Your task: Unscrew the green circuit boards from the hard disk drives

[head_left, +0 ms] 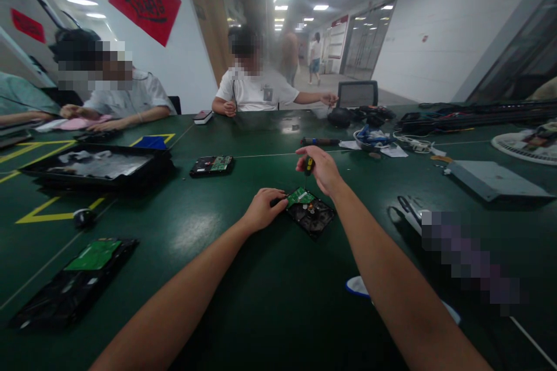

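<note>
A black hard drive (315, 217) with a green circuit board (299, 197) at one end lies on the green table in front of me. My left hand (264, 208) grips its left corner, thumb and fingers closed about the edge. Above the board, my right hand (325, 169) is closed on a screwdriver (309, 166) with a black and yellow handle. The screwdriver stands nearly upright, its thin shaft pointing down at the board; whether the tip touches is too small to tell.
Other drives lie at the left (93, 255) and further back (212, 166). A black tray (161, 163) stands at left, a grey metal case (498, 179) at right. Behind are a bowl of blue items (373, 138) and a dark tool (321, 142). Co-workers sit across the table.
</note>
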Tool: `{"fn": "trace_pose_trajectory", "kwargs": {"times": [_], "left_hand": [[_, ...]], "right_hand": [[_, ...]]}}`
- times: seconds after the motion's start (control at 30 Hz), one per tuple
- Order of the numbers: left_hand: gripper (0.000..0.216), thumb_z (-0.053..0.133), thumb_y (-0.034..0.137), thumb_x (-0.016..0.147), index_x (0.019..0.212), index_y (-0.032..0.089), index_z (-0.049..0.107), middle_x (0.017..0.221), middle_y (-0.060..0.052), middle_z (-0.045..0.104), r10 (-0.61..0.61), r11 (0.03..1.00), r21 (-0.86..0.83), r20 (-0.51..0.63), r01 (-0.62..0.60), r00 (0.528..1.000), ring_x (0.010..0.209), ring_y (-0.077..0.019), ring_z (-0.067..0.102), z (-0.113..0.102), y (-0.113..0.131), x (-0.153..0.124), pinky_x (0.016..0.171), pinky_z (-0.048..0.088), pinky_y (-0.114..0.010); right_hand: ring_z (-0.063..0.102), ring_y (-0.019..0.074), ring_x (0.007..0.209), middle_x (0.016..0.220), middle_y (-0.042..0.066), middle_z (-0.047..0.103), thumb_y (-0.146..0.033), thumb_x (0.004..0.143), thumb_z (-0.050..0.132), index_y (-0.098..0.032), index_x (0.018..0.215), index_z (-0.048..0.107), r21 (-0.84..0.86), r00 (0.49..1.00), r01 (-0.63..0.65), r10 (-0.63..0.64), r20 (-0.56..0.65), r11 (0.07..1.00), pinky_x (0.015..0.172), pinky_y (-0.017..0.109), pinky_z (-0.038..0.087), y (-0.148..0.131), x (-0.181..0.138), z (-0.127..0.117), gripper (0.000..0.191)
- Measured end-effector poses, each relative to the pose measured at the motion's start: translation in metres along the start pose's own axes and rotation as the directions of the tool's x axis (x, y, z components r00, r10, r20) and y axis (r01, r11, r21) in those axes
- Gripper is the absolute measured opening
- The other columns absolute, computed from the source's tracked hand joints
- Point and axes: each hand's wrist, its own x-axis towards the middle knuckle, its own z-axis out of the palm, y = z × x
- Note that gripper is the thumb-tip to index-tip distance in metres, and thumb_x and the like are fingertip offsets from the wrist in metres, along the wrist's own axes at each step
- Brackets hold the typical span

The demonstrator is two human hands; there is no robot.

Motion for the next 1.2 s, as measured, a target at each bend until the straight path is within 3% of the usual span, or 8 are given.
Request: {"fn": "trace_pose_trajectory", "kwargs": {"times": [0.17,0.4,0.6,0.73,0.9,1.03,1.2], "left_hand": [[0.024,0.066,0.039,0.095,0.110,0.024,0.077,0.120,-0.006,0.076,-0.009,1.000,0.002,-0.002,0.009,1.000,0.117,-0.0269,0.067,0.0000,-0.0003,0.0002,0.109,0.046,-0.047],[0.023,0.066,0.039,0.095,0.109,0.024,0.077,0.119,-0.006,0.077,-0.006,1.000,0.002,-0.007,0.006,1.000,0.117,-0.0264,0.068,0.0009,-0.0007,0.0001,0.109,0.046,-0.046],[0.022,0.068,0.037,0.094,0.109,0.024,0.077,0.118,-0.006,0.077,0.001,1.000,-0.009,-0.021,-0.001,1.000,0.116,-0.0261,0.069,0.0007,0.0012,-0.0003,0.108,0.047,-0.046],[0.022,0.068,0.037,0.094,0.109,0.025,0.077,0.117,-0.006,0.077,-0.002,1.000,-0.001,-0.025,0.002,1.000,0.116,-0.0263,0.068,0.0008,0.0011,-0.0006,0.108,0.047,-0.046],[0.023,0.067,0.038,0.094,0.110,0.025,0.077,0.118,-0.006,0.077,-0.003,1.000,-0.004,-0.011,0.002,1.000,0.117,-0.0259,0.068,0.0003,0.0007,-0.0006,0.109,0.046,-0.046],[0.024,0.067,0.039,0.095,0.110,0.025,0.077,0.119,-0.006,0.076,-0.017,1.000,0.001,-0.004,0.017,1.000,0.117,-0.0261,0.067,-0.0001,0.0005,-0.0005,0.109,0.046,-0.046],[0.024,0.065,0.041,0.095,0.110,0.026,0.077,0.120,-0.006,0.076,-0.022,1.000,0.001,0.011,0.022,1.000,0.118,-0.0266,0.067,-0.0011,0.0016,-0.0005,0.110,0.045,-0.048]], "right_hand": [[0.064,0.0149,0.072,0.075,0.001,0.068,-0.052,0.081,0.078,-0.020,0.085,0.071,-0.009,0.999,-0.040,0.041,0.026,0.999,0.073,0.030,0.055,-0.0071,-0.0024,-0.0020,0.033],[0.063,0.0134,0.072,0.077,0.000,0.067,-0.051,0.074,0.085,-0.021,0.080,0.068,0.030,0.998,-0.029,0.031,-0.058,0.999,0.072,0.028,0.055,-0.0078,-0.0016,0.0012,0.035],[0.065,0.0142,0.072,0.075,0.000,0.070,-0.050,0.071,0.088,-0.021,0.080,0.063,-0.081,0.999,-0.037,0.034,-0.034,0.996,0.071,0.028,0.052,-0.0081,-0.0038,0.0034,0.039],[0.065,0.0152,0.069,0.074,0.000,0.068,-0.055,0.077,0.081,-0.022,0.080,0.061,-0.026,0.999,-0.045,0.045,0.000,0.999,0.069,0.029,0.052,-0.0061,-0.0032,0.0026,0.039],[0.053,0.0121,0.055,0.061,-0.003,0.057,-0.062,0.081,0.074,-0.022,0.075,0.061,-0.020,0.998,-0.064,0.064,0.003,0.998,0.057,0.027,0.045,-0.0034,0.0014,-0.0030,0.042],[0.049,0.0117,0.053,0.059,-0.003,0.053,-0.054,0.084,0.067,-0.022,0.070,0.060,0.025,0.997,-0.081,0.081,-0.010,0.996,0.057,0.027,0.044,-0.0038,0.0013,-0.0049,0.036],[0.057,0.0132,0.061,0.067,0.000,0.060,-0.045,0.083,0.067,-0.021,0.076,0.066,0.028,0.996,-0.090,0.090,0.018,0.996,0.060,0.027,0.046,-0.0074,-0.0007,-0.0052,0.026]]}}
